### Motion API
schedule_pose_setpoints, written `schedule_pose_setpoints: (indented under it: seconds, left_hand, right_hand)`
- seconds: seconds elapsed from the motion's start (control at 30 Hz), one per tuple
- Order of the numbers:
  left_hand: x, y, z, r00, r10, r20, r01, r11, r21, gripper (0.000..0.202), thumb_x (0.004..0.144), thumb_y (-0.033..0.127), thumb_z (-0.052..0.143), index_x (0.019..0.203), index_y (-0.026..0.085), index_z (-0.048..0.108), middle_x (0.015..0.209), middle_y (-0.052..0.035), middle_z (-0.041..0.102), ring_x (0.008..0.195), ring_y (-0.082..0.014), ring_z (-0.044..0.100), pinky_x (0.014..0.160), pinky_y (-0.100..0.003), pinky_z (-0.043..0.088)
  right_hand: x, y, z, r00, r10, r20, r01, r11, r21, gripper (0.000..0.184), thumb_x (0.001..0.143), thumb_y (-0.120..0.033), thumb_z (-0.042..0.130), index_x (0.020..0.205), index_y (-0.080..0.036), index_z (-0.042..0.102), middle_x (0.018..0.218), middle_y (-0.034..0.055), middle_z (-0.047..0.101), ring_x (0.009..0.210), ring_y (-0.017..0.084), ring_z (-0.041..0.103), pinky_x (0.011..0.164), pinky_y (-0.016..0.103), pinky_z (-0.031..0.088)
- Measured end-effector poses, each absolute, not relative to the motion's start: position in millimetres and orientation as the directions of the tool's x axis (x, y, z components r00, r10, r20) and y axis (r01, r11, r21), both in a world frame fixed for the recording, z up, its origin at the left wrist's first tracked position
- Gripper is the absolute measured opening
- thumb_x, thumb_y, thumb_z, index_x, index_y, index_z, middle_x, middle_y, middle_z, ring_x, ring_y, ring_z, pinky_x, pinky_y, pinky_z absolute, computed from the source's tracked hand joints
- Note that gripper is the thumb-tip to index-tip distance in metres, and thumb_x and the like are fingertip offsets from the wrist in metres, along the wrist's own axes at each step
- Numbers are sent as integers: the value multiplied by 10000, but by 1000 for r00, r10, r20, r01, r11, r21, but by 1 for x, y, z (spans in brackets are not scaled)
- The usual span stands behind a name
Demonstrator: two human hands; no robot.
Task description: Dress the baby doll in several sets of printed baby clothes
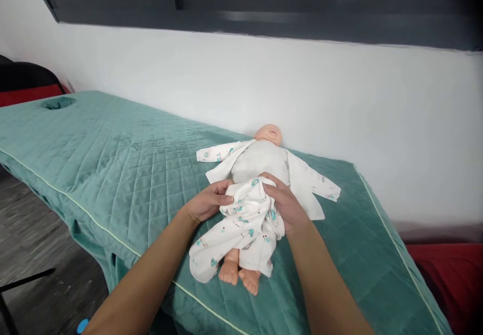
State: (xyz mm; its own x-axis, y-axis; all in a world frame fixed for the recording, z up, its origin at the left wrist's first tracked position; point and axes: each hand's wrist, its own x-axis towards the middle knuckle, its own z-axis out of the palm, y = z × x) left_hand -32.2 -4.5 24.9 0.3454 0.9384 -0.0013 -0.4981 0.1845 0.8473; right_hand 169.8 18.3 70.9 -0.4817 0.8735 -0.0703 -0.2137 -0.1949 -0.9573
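Note:
A baby doll [269,134] lies on its back, its head toward the wall and its bare feet toward me. Its white printed jacket [302,174] is spread open, sleeves out to both sides, over a white cloth torso. White baby pants [241,219] with teal prints lie bunched over the doll's legs. My left hand [209,200] pinches the waist of the pants at their left side. On the other side, my right hand [286,203] grips the waist, thumb on top. One pant leg lies out to the left, beside the feet; the other covers a leg down near the ankle.
The doll rests on a massage bed with a green quilted cover [151,174], which has a face hole [58,103] at its far left. Behind it stands a white wall [151,68] below a dark window frame [302,15]. Red seats [449,274] show at the right edge.

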Motion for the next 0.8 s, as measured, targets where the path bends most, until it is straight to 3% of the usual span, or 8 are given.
schedule_pose_setpoints:
  seconds: [0.33,0.47,0.6,0.8]
  left_hand:
    - [-23,-5,30,216,976,15,-584,117,803,393,650,391,835,688,138,537,603,46,474,523,-56,391,511,-194,263]
    - [-23,-7,27,257,964,72,-528,78,846,425,622,426,858,820,124,634,693,10,590,585,-84,492,558,-198,344]
    - [-26,-9,28,368,930,-2,-417,167,893,456,537,339,907,858,104,683,753,-27,656,638,-125,563,601,-224,396]
    - [-24,-11,31,228,973,-32,-589,164,791,410,584,365,884,834,130,659,688,6,618,568,-84,531,544,-192,389]
  right_hand:
    - [165,19,68,-449,889,-94,-224,-214,-951,292,745,-410,756,898,-208,610,769,-13,660,725,177,615,693,271,456]
    - [162,19,67,-383,920,-80,-74,-117,-990,332,741,-484,748,847,-204,606,730,-29,627,676,146,556,633,241,413]
    - [162,18,67,-400,914,-66,-56,-96,-994,342,731,-488,755,836,-198,607,695,-32,595,653,140,526,611,241,401]
    - [165,16,72,-475,878,-56,-113,-124,-986,314,730,-424,775,862,-200,597,740,-17,620,695,156,569,654,263,446]
